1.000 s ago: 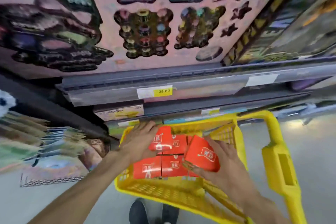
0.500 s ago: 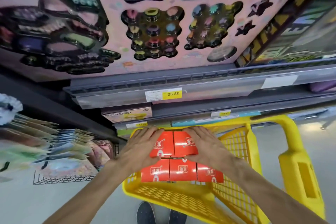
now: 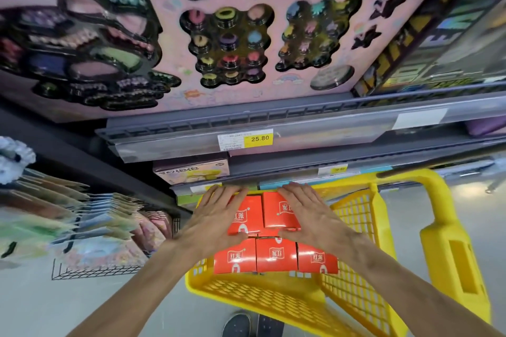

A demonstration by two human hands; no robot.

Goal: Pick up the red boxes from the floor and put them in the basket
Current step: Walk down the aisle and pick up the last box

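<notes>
Several red boxes lie packed in the yellow mesh basket (image 3: pixel 353 230). Three form a near row (image 3: pixel 276 255), and two more sit on top towards the far side (image 3: pixel 273 213). My left hand (image 3: pixel 216 216) lies flat on the upper left box with fingers spread. My right hand (image 3: pixel 309 213) lies flat on the upper right box, thumb at its near edge. Neither hand lifts a box. No red box shows on the floor.
The basket's thick yellow handle (image 3: pixel 449 227) arches over its right side. Grey store shelves with a price tag (image 3: pixel 257 138) stand right behind the basket. A wire rack of packets (image 3: pixel 95 254) is at the left. My shoes (image 3: pixel 246 325) are below the basket on the pale floor.
One second ago my right hand carried a red box over the basket. It has set the box down beside the upper left one, and both hands now rest flat on top.
</notes>
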